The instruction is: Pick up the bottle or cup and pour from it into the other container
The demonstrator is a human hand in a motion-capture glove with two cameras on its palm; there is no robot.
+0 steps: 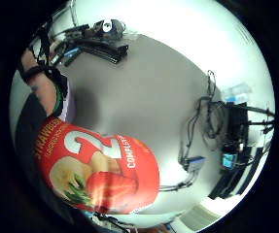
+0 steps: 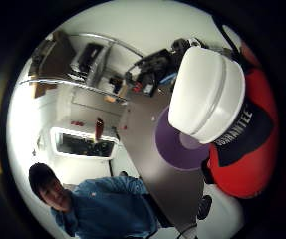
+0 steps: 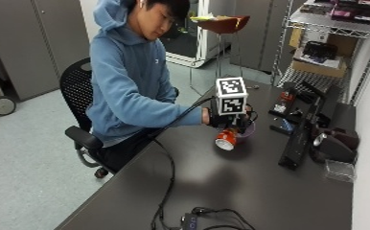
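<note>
a person in a blue hoodie (image 3: pixel 131 81) sits at the dark worktop (image 3: pixel 248 187). the gloved right hand (image 3: pixel 220 118) has its fingers curled round a red bottle (image 3: pixel 226 139), holding it up off the worktop and tipped, white cap (image 2: pixel 207 94) end lowered towards a purple bowl (image 2: pixel 180 144) just beside it. the bottle's label shows strawberries and a large "2" (image 1: pixel 93 145) and fills much of the little finger side view. whether anything pours out cannot be told. a black monitor (image 3: pixel 300 139) and other dark gear stand further along the worktop, with cables (image 3: pixel 204 221) at its near end.
</note>
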